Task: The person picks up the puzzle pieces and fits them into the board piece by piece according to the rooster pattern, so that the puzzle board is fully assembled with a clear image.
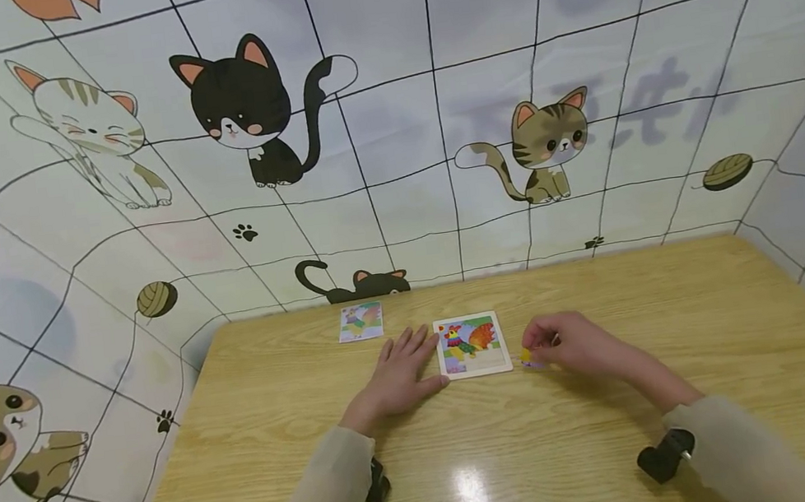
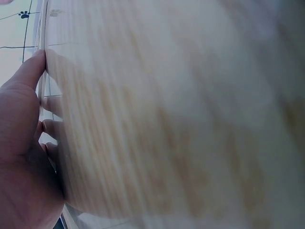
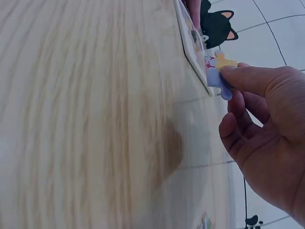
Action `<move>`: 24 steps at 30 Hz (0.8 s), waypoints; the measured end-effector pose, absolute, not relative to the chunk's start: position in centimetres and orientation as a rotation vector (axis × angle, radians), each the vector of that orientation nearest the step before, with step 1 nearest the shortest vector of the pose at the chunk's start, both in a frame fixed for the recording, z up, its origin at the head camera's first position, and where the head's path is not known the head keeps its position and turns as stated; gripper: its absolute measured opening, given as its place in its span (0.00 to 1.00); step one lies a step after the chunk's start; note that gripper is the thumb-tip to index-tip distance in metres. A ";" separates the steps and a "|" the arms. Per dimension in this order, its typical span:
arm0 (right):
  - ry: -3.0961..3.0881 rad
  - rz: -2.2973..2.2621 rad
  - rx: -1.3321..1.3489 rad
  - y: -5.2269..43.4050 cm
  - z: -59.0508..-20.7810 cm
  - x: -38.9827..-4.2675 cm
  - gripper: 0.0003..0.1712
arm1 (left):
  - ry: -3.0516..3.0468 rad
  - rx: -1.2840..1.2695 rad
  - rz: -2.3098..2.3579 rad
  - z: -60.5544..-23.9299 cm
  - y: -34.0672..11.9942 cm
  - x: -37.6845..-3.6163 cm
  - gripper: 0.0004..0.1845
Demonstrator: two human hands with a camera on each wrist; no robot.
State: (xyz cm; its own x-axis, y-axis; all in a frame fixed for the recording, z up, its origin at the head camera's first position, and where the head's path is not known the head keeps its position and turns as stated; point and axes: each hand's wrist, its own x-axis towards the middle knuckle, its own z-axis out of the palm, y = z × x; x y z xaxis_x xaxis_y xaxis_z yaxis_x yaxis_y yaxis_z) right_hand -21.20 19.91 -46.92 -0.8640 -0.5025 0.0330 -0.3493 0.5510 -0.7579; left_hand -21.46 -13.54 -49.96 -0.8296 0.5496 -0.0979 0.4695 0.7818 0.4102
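Observation:
My right hand [image 1: 573,341] pinches a yellow and purple jigsaw piece [image 3: 214,75] between thumb and fingers. It is held just off the right side of a white-framed puzzle board [image 1: 506,343], apart from the table in the right wrist view. The board bears a colourful rooster picture [image 1: 466,338], with a pale bare patch at its lower right. Spread flat on the table, my left hand [image 1: 400,373] touches the board's left edge with its thumb and a finger. In the left wrist view, that hand's fingers [image 2: 32,69] extend straight, partly cut off by the frame.
A square card [image 1: 361,322] with a paler rooster picture lies at the back of the wooden table [image 1: 309,477], left of the board. Behind the table stands a cloth wall [image 1: 405,143] printed with cats. A small coloured thing [image 3: 205,222] shows at the right wrist view's bottom edge.

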 end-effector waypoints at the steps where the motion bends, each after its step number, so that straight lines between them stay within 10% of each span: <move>1: 2.604 -1.215 -0.724 19.5 -46.9 -21.3 0.05 | 2.761 0.800 0.555 -49.9 -13.5 -21.5 0.41; 24: 2.574 -1.288 -0.762 13.0 -48.3 -22.5 0.05 | 2.748 0.797 0.613 -50.0 -13.6 -21.5 0.41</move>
State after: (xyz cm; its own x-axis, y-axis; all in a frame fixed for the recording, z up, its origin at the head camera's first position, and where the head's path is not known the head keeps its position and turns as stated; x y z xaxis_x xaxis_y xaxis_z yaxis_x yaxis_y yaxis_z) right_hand -22.54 13.00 -48.27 -0.8563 -0.5103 0.0789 -0.3691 0.4979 -0.7848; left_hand -21.46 -13.65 -50.04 -0.8302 0.5505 -0.0880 0.4609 0.7666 0.4472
